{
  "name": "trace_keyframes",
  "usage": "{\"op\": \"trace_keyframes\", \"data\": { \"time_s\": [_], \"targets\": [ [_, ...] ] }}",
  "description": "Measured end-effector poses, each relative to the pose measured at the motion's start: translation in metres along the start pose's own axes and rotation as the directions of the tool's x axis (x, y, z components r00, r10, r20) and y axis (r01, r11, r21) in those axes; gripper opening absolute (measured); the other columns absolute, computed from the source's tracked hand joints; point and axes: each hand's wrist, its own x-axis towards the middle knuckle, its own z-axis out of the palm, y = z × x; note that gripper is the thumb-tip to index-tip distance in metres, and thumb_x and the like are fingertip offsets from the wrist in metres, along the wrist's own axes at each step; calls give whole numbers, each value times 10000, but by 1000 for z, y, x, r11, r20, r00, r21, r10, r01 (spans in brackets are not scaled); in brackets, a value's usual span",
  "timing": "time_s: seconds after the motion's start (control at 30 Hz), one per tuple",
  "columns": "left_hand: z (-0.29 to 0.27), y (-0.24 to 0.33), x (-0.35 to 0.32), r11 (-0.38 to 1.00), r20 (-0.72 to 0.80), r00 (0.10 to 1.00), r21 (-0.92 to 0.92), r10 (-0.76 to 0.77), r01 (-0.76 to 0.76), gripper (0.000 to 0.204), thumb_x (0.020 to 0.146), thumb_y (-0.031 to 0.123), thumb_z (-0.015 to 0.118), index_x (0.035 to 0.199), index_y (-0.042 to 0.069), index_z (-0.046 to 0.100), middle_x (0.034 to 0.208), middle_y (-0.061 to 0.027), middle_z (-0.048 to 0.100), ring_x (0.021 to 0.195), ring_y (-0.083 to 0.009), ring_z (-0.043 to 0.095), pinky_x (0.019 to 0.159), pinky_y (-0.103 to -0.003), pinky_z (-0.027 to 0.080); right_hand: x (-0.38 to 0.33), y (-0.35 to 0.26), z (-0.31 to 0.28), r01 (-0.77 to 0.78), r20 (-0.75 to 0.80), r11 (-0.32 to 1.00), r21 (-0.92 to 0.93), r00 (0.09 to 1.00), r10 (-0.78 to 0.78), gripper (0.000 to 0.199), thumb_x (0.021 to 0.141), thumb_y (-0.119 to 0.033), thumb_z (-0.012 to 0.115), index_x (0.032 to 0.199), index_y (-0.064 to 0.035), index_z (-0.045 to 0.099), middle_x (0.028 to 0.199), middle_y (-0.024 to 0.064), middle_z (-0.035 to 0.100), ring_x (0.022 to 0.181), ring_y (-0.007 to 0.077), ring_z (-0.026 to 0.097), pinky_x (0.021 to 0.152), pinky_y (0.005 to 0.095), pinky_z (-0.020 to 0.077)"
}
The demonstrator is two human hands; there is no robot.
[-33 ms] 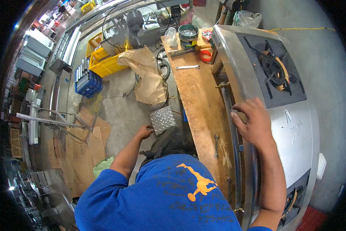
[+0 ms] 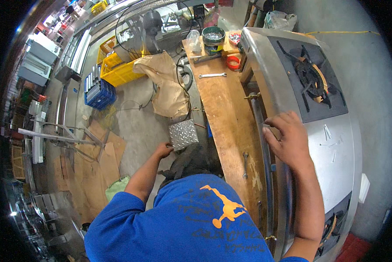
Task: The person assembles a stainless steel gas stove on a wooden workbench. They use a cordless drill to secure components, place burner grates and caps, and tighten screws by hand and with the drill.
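Note:
My left hand [image 2: 163, 150] hangs low beside me, its fingers curled at the near left corner of a square metal checker plate [image 2: 183, 134]. The plate lies low, in front of my dark trousers; what supports it is hidden. To the right, my right hand [image 2: 288, 137] is at the front edge of a stainless-steel gas stove [image 2: 335, 153]. Its fingers are bent, with a gap between thumb and forefinger, and I see nothing held there. Close to this hand, a dark pipe [image 2: 258, 118] with brass valves runs along the stove's front.
A wooden board [image 2: 226, 113] beside the stove carries spanners [image 2: 212, 75], a hammer, red tape [image 2: 232, 63] and a tub [image 2: 214, 36]. Thin white pieces [image 2: 327, 131] lie on the stove top near a burner [image 2: 311, 81]. Crates [image 2: 121, 72], brown paper [image 2: 167, 91] and a fan stand beyond.
The checker plate has shifted slightly left and away from me, with my left hand staying at its corner. My right hand has hardly moved.

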Motion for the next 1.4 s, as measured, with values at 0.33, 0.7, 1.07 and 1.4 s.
{"op": "trace_keyframes", "data": {
  "time_s": [0.33, 0.7, 1.07, 1.4],
  "targets": [
    [-6, -27, 11, 987, 45, 988, -57, -145, 147, 451, 807, 277, 741, 1152, -1, 659, 1097, -194, 698, 1004, -310, 671, 874, -405, 527, 9, 3, -3, -79, -6, 990, 115, 997, 80, 163, 794, -119, 720, 925, -31, 679, 853, 121, 650, 808, 338, 571, 755, 406, 460],
    [25, -21, 204, 986, -26, 992, 119, 124, -120, 388, 816, 290, 659, 1115, 44, 682, 1089, -213, 687, 1050, -384, 644, 904, -459, 514, 25, 32, 21, -493, -209, 864, 102, 838, 503, 300, 950, -232, 638, 1098, 25, 602, 1076, 187, 645, 966, 272, 622, 877, 385, 501],
    [174, -41, 579, 857, -1, 971, 470, 240, -212, 310, 896, 211, 540, 1090, 37, 708, 1021, -202, 703, 1091, -313, 645, 848, -472, 544, 143, 78, 150, -726, -442, 602, -334, 684, 580, 286, 946, -222, 629, 1088, 26, 603, 1062, 179, 640, 960, 267, 615, 876, 380, 495],
    [233, -98, 686, 967, -218, 964, 169, -153, 192, 286, 918, 190, 536, 1097, 42, 703, 1028, -169, 714, 1076, -304, 665, 831, -483, 544, 184, 74, 166, -783, -511, 443, -436, 621, 595, 275, 943, -212, 621, 1078, 26, 605, 1049, 172, 636, 954, 262, 608, 876, 376, 489]
  ]
}}
